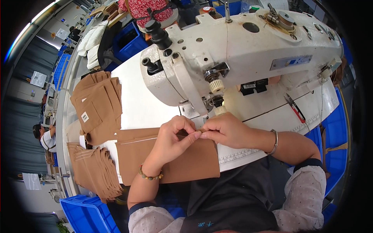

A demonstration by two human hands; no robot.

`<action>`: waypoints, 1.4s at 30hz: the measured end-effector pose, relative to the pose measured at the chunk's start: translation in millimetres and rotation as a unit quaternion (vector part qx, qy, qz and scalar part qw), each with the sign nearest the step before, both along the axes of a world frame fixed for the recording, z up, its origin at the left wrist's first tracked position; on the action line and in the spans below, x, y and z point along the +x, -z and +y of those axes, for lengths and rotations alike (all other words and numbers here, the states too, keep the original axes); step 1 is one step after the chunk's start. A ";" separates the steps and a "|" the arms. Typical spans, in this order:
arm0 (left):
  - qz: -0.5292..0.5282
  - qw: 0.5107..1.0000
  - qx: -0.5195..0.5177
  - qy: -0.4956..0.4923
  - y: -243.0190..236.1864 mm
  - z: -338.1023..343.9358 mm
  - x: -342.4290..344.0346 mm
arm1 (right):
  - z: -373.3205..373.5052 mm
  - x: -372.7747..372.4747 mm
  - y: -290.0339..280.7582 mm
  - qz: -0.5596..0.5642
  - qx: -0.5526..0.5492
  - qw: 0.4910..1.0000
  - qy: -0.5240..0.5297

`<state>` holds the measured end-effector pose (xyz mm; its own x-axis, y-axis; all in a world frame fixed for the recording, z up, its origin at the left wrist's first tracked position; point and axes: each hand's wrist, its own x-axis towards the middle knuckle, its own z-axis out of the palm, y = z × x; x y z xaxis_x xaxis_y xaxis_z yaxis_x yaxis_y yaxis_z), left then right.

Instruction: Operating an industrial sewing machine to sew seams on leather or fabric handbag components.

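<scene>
A flat brown fabric panel [190, 163] lies on the white machine table in front of me, its far edge under my fingers. My left hand [175, 139] is closed in a pinch on that edge. Right beside it, my right hand [227, 131] pinches the same fabric, thumb tips nearly touching. Just beyond them is the head of a white sewing machine [248, 50], its needle area close to my fingers and partly hidden by them. A small bit of brown cloth shows between the fingertips; its exact fold cannot be made out.
On the left lie a stack of brown pieces with pockets [97, 103] and a fanned pile of brown panels [93, 169]. Red-handled thread snips [295, 108] rest on the right, beyond a printed ruler strip [244, 154]. Blue crates [87, 215] stand below. Other people work farther off.
</scene>
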<state>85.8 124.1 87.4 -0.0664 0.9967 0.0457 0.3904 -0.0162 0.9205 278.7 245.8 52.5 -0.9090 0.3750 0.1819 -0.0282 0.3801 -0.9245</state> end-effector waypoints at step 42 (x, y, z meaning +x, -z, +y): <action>0.357 0.844 0.288 -0.278 -116.0 -97.6 -62.3 | -116.3 -46.7 -71.4 -0.015 -0.222 0.965 -0.140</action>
<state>23.5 26.5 203.4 -0.2661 0.6193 0.7387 0.9371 -0.0133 0.3487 232.0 129.5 123.9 -0.9882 0.1496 0.0322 -0.0434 -0.0721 -0.9965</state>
